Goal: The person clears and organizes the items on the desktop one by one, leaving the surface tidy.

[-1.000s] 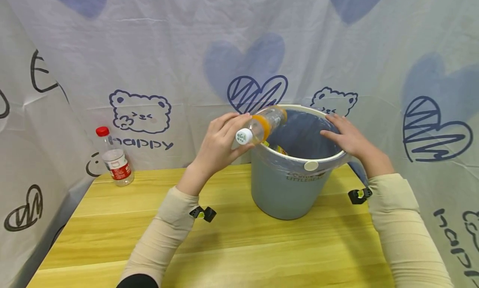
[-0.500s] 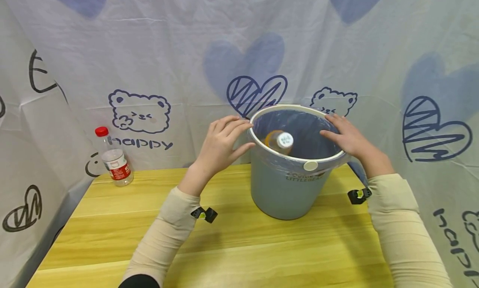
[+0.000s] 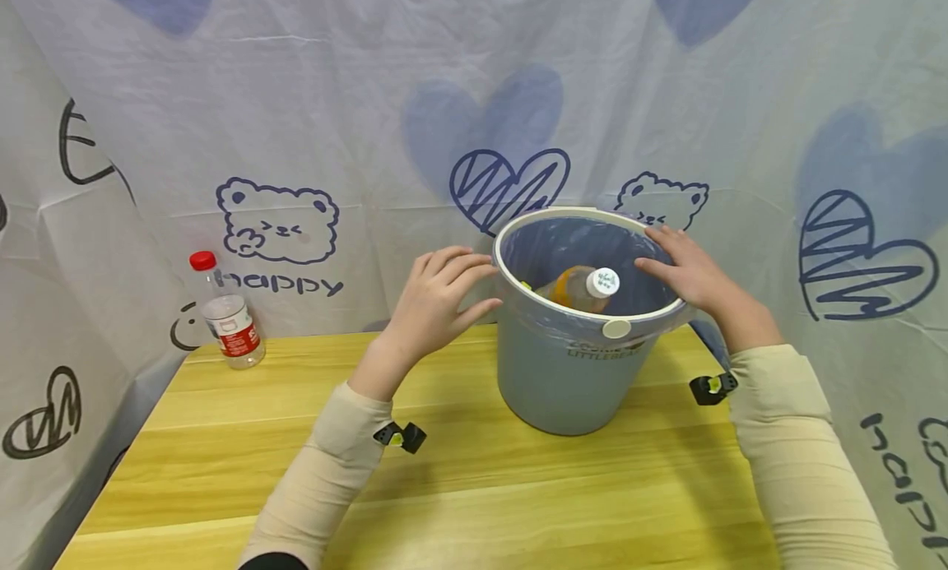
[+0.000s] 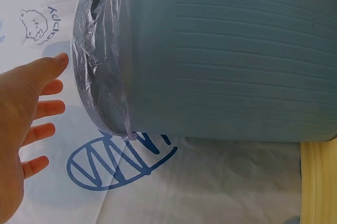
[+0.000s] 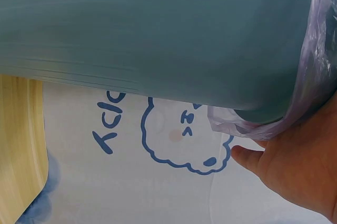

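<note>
A grey trash can with a white rim and a clear plastic liner stands on the table. Inside it a clear plastic bottle with orange bands leans, its white cap pointing up and right. My left hand is beside the can's left rim with fingers apart and nothing in them; the left wrist view shows a gap between this hand and the liner. My right hand holds the can's right rim, thumb over the inside; in the right wrist view a finger lies outside, below the liner.
An upright clear bottle with a red cap and a red-and-white label stands at the table's back left. The wooden table ends against a white curtain printed with hearts and bears. Something yellow shows by the can's inner left wall.
The orange-banded bottle has left my left hand and dropped into the trash can, then tipped to the right. My left hand has lowered slightly; the right hand stays at the rim.
</note>
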`<state>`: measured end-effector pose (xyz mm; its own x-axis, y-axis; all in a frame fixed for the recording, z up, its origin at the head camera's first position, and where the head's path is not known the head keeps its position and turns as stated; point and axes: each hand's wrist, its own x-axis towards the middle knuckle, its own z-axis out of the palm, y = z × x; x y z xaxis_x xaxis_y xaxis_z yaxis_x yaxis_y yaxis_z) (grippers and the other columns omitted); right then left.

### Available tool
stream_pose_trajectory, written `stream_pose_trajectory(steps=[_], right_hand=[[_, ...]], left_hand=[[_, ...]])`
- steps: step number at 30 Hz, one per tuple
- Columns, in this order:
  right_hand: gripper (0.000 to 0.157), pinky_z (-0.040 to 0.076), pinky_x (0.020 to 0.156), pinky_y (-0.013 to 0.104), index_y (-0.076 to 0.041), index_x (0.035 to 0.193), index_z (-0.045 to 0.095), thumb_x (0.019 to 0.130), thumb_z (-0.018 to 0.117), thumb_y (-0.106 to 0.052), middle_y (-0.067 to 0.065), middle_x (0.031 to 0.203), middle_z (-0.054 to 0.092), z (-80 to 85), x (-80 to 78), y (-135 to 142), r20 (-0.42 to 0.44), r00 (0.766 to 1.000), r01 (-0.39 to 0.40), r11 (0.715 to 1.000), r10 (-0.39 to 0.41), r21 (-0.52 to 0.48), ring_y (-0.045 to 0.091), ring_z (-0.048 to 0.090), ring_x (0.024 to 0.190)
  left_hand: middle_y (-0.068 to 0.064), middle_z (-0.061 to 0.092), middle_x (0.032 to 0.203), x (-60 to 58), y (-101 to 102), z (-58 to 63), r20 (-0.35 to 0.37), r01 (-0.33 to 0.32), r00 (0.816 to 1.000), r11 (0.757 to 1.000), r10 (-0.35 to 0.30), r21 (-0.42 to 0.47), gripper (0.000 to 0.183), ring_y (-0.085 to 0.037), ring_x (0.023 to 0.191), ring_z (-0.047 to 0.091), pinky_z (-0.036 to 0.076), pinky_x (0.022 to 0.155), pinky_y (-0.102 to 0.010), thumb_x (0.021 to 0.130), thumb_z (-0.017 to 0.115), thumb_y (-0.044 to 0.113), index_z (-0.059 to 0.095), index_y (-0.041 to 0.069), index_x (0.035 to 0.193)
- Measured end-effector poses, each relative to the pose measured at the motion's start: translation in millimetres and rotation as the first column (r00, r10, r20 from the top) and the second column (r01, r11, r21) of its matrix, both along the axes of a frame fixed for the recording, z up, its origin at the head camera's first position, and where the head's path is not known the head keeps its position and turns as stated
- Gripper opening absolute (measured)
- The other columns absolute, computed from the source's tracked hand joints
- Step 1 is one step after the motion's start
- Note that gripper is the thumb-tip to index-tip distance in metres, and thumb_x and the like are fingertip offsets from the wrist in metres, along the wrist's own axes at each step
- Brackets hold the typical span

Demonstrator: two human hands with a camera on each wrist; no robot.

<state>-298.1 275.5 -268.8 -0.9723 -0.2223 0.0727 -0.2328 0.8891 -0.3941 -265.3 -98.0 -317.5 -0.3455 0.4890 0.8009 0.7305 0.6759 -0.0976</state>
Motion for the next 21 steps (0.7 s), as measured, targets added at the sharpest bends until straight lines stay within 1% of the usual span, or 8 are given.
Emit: stream_pose_trajectory(steps=[9, 12, 15, 21], right_hand=[[0.075, 0.003, 0.115, 0.067, -0.005, 0.156, 0.012, 0.1, 0.038, -0.049, 0.029, 0.16, 0.003, 0.9, 1.7, -1.9, 0.007, 1.0, 0.011, 1.0, -0.011, 0.012, 0.049, -0.003, 0.148], [0.075, 0.003, 0.115, 0.067, -0.005, 0.156, 0.012, 0.101, 0.038, -0.049, 0.029, 0.16, 0.003, 0.5, 1.6, -1.5, 0.008, 1.0, 0.014, 1.0, -0.014, 0.014, 0.049, -0.004, 0.148], [0.075, 0.003, 0.115, 0.067, -0.006, 0.156, 0.011, 0.101, 0.037, -0.05, 0.028, 0.16, 0.003, 0.6, 1.4, -0.7, 0.009, 1.0, 0.013, 1.0, -0.014, 0.014, 0.048, -0.004, 0.148], [0.076, 0.002, 0.115, 0.068, -0.006, 0.156, 0.011, 0.101, 0.036, -0.05, 0.028, 0.161, 0.002, 1.7, 1.9, -0.9, 0.011, 1.0, 0.011, 1.0, -0.011, 0.011, 0.048, -0.005, 0.148]], left_hand=[[-0.004, 0.068, 0.12, 6.1, -3.4, -10.8, 0.0, 0.002, 1.0, 1.0, -0.002, -0.002, 0.041, -0.026, 0.119, 0.057, 0.043, 0.096, -0.045, 0.084, 0.074, 0.039, 0.069, 0.015, 0.116], [-0.003, 0.068, 0.121, 7.6, -5.4, -15.1, 0.007, 0.001, 1.0, 1.0, -0.001, 0.0, 0.041, -0.026, 0.118, 0.057, 0.043, 0.096, -0.046, 0.085, 0.073, 0.04, 0.069, 0.015, 0.117], [-0.004, 0.068, 0.121, 9.1, -8.6, -20.0, 0.019, 0.001, 1.0, 1.0, -0.001, 0.006, 0.04, -0.026, 0.118, 0.057, 0.043, 0.096, -0.046, 0.086, 0.072, 0.039, 0.069, 0.015, 0.117], [-0.004, 0.068, 0.121, 12.3, -17.8, -31.0, 0.032, -0.018, 0.999, 1.0, 0.018, 0.006, 0.041, -0.026, 0.118, 0.057, 0.042, 0.095, -0.046, 0.086, 0.072, 0.04, 0.068, 0.015, 0.118]])
